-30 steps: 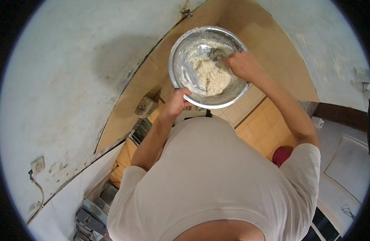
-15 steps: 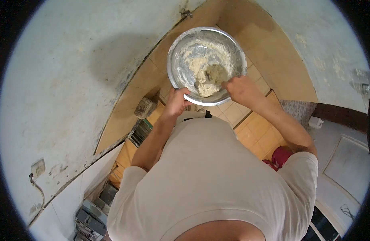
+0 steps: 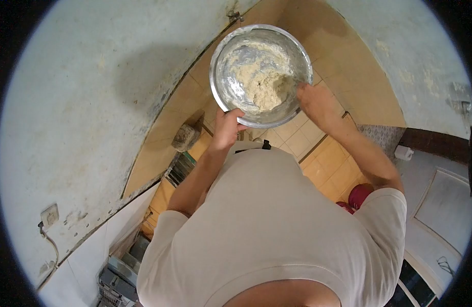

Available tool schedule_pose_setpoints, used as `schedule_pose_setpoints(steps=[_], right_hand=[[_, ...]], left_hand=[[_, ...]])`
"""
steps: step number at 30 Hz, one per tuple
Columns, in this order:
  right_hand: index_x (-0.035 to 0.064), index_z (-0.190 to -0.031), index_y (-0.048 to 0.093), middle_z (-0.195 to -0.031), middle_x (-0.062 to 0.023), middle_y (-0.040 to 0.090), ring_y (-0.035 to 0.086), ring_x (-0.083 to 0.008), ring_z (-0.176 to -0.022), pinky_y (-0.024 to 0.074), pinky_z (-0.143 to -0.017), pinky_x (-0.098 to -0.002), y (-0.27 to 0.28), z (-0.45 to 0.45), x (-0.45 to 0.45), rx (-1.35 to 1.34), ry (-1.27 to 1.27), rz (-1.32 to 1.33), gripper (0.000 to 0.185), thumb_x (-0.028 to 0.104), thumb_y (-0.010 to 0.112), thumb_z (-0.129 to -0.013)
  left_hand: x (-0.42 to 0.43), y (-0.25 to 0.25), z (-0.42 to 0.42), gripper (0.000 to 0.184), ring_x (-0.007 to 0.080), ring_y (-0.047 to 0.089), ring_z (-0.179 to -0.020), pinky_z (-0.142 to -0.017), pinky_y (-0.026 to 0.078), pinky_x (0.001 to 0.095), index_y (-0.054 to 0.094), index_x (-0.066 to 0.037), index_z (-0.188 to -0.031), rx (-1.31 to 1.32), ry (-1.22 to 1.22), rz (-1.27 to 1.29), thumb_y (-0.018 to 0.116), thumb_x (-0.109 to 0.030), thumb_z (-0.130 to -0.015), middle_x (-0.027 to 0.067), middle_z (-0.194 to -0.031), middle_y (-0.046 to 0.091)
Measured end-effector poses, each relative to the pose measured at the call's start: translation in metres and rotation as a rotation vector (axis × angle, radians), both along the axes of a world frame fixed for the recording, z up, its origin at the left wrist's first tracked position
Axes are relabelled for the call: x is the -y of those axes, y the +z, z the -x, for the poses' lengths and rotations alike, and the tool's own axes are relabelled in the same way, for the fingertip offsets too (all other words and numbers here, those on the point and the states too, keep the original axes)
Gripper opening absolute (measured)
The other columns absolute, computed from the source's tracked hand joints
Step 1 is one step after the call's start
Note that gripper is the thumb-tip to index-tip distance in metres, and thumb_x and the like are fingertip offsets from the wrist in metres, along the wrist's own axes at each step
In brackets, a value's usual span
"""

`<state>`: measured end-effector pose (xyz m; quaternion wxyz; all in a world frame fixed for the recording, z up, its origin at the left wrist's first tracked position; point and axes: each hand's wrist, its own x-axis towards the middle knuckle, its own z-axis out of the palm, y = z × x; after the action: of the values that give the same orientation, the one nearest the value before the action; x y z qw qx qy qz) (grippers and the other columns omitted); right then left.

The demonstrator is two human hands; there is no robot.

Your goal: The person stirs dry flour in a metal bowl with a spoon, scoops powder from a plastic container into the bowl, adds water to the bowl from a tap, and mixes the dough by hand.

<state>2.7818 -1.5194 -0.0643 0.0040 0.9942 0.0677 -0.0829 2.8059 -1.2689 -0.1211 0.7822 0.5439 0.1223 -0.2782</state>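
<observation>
A round metal mixing bowl (image 3: 214, 92) is held up in front of my body. Pale, lumpy dough (image 3: 266, 89) lies at its bottom, and smears of flour or batter coat the inner wall. My left hand (image 3: 227, 128) grips the near-left rim, thumb over the edge and fingers beneath. Over the right rim, my right hand (image 3: 314, 100) is closed on what looks like a spoon (image 3: 288, 86). Its working end is blurred and partly in the dough, so its exact shape is hard to make out.
A stained wall with a tap (image 3: 236, 17) stands to the left, and a wall socket with a cable (image 3: 49, 215) is lower down. A stone-like block (image 3: 186, 137) sits left of my arm. Red items (image 3: 359, 195) lie on the tiled floor, near a white door (image 3: 441, 204).
The bowl has shifted slightly up and to the left, with my left hand still on its rim. My right hand has moved up and right, and the dough looks more gathered.
</observation>
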Motion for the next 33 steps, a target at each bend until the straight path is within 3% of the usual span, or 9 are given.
schedule_pose_setpoints(steps=[5, 10, 13, 16, 20, 22, 28, 31, 33], right_hand=[[0.0007, -0.07, 0.063, -0.072, -0.0229, 0.065, 0.067, -0.0373, -0.07, 0.0539, -0.06, -0.0468, -0.037, 0.011, -0.01, -0.002, -0.036, -0.153, 0.013, 0.011, 0.06, -0.076], [0.0002, -0.078, 0.066, -0.067, -0.0243, 0.062, 0.064, -0.0396, -0.067, 0.0516, -0.063, -0.0489, -0.004, 0.005, -0.032, 0.001, -0.103, -0.269, 0.01, 0.006, 0.057, -0.077], [0.002, -0.08, 0.066, -0.067, -0.0239, 0.062, 0.064, -0.0382, -0.066, 0.0518, -0.061, -0.0472, -0.003, -0.003, -0.046, 0.1, -0.028, -0.31, 0.011, 0.007, 0.057, -0.079], [0.0033, -0.085, 0.066, -0.07, -0.0213, 0.064, 0.065, -0.0366, -0.067, 0.0521, -0.06, -0.0453, -0.008, -0.011, -0.064, 0.021, 0.01, -0.342, 0.012, 0.008, 0.057, -0.079], [0.0025, -0.083, 0.067, -0.071, -0.0203, 0.065, 0.067, -0.0363, -0.068, 0.0545, -0.06, -0.0449, -0.03, -0.004, -0.05, 0.004, 0.031, -0.09, 0.014, 0.012, 0.057, -0.079], [0.0028, -0.083, 0.067, -0.073, -0.019, 0.066, 0.068, -0.0357, -0.069, 0.0547, -0.06, -0.0444, -0.014, -0.008, -0.04, -0.022, 0.0, -0.018, 0.014, 0.012, 0.057, -0.079], [0.0029, -0.087, 0.068, -0.074, -0.0193, 0.066, 0.068, -0.0347, -0.069, 0.0544, -0.058, -0.0447, -0.002, -0.014, -0.019, 0.229, -0.072, -0.056, 0.016, 0.011, 0.056, -0.081], [0.0032, -0.097, 0.064, -0.075, -0.0171, 0.066, 0.067, -0.0349, -0.064, 0.0526, -0.055, -0.0432, -0.018, -0.011, -0.029, 0.064, 0.02, 0.003, 0.021, 0.007, 0.056, -0.079], [0.0031, -0.096, 0.065, -0.073, -0.0174, 0.066, 0.066, -0.0351, -0.065, 0.0527, -0.056, -0.0435, -0.008, -0.002, -0.04, 0.031, 0.096, -0.047, 0.02, 0.007, 0.056, -0.078]], left_hand=[[0.004, -0.026, -0.008, 0.037, 0.0259, 0.067, -0.089, -0.067, 0.062, 0.0355, 0.051, 0.009, -0.117, -0.092, 0.034, 0.006, 0.052, -0.004, -0.082, 0.0178, -0.106, 0.062], [-0.002, -0.018, -0.011, 0.031, 0.0246, 0.068, -0.082, -0.068, 0.062, 0.0356, 0.053, 0.01, -0.11, -0.099, 0.028, 0.002, 0.053, -0.004, -0.082, 0.0162, -0.099, 0.064], [-0.006, -0.012, -0.012, 0.03, 0.0239, 0.068, -0.081, -0.067, 0.062, 0.0352, 0.054, 0.01, -0.108, -0.134, 0.008, 0.028, 0.053, -0.004, -0.082, 0.0156, -0.098, 0.063], [-0.011, -0.012, -0.018, 0.03, 0.0236, 0.068, -0.081, -0.067, 0.062, 0.0349, 0.053, 0.009, -0.109, -0.143, 0.011, 0.041, 0.052, -0.003, -0.082, 0.0156, -0.099, 0.063], [-0.015, -0.014, -0.016, 0.033, 0.0246, 0.068, -0.085, -0.068, 0.062, 0.0353, 0.052, 0.01, -0.113, -0.136, 0.012, 0.039, 0.051, -0.003, -0.082, 0.0174, -0.103, 0.063], [-0.014, -0.015, -0.016, 0.036, 0.0251, 0.068, -0.087, -0.071, 0.062, 0.0356, 0.05, 0.01, -0.115, -0.13, -0.005, 0.049, 0.051, -0.003, -0.082, 0.0183, -0.106, 0.062], [-0.017, -0.011, -0.012, 0.039, 0.0253, 0.067, -0.091, -0.076, 0.061, 0.0361, 0.047, 0.01, -0.119, -0.127, -0.031, 0.092, 0.05, -0.006, -0.083, 0.019, -0.111, 0.06], [-0.018, -0.01, -0.014, 0.038, 0.0253, 0.067, -0.091, -0.075, 0.061, 0.0365, 0.048, 0.009, -0.118, -0.119, -0.038, 0.05, 0.051, -0.005, -0.083, 0.019, -0.112, 0.06], [-0.016, -0.006, -0.015, 0.037, 0.0255, 0.067, -0.091, -0.076, 0.061, 0.0369, 0.049, 0.009, -0.117, -0.104, -0.022, -0.003, 0.051, -0.005, -0.083, 0.0187, -0.111, 0.06]])
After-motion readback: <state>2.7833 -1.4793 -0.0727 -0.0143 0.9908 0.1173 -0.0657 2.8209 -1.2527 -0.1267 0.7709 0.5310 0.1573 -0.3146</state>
